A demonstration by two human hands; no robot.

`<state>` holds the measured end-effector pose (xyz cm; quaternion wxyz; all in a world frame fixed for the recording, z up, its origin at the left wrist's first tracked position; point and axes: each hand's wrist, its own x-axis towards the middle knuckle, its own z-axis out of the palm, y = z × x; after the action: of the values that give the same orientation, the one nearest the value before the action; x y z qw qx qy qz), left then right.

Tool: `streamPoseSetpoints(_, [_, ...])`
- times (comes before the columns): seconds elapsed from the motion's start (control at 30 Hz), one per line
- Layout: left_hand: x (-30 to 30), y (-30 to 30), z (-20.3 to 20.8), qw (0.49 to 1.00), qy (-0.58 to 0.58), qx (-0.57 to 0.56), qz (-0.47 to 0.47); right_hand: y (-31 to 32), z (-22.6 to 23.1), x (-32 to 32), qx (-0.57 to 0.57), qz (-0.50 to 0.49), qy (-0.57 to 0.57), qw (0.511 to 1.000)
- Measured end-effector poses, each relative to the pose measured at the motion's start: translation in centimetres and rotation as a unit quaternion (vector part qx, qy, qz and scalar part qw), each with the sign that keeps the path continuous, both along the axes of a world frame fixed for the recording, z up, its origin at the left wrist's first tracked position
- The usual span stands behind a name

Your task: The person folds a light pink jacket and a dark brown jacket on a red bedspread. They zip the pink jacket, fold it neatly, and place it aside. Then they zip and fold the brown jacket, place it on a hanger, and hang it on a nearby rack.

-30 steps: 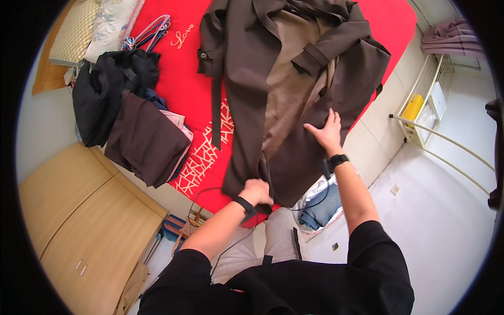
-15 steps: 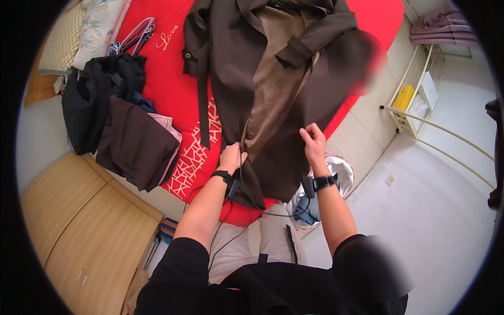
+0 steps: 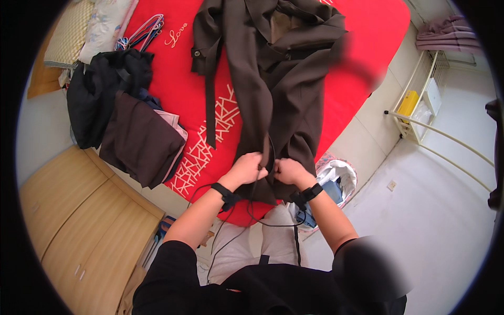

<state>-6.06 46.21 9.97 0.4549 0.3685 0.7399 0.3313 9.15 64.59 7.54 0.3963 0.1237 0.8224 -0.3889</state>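
Observation:
A long dark brown coat lies on the red bedspread, its collar end at the far side and its hem toward me. Both front panels are drawn together over the lining, which shows only near the top. My left hand is closed on the edge of one panel near the hem. Close beside it, my right hand grips the edge of the other panel. A loose belt hangs down along the coat's left side. Black cables run from the bands on my wrists.
Folded dark clothes and a black garment lie left on the bed, with several hangers beyond. A laundry basket stands right of the bed's near corner. Wooden cabinets are at lower left, a metal rack at right.
My right hand has moved left with the right panel, bringing it beside the left hand. The coat has closed over its lining, and more red bedspread shows on the right.

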Motion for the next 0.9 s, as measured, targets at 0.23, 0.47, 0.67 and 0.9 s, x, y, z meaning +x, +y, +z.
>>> streamPoseSetpoints(0.23, [3.4,-0.4,-5.7,0.981,0.053,-0.143,-0.121,4.2,-1.0,-1.2,0.019,-0.198,0.152,0.968])
streamPoseSetpoints(0.47, [4.4,-4.2,-8.4,0.975,0.018,-0.209,-0.072,4.1,-7.5,-2.1,0.016,-0.275,-0.011,0.961])
streamPoseSetpoints(0.67, [5.5,-12.3,-7.0,0.954,0.038,-0.297,0.017,3.5,-7.9,-2.6,0.054,-0.271,-0.047,0.96])
streamPoseSetpoints(0.9, [3.2,-19.8,-1.4,0.954,-0.042,-0.262,0.142,2.1,-0.4,-0.9,-0.08,-0.255,-0.085,0.96])
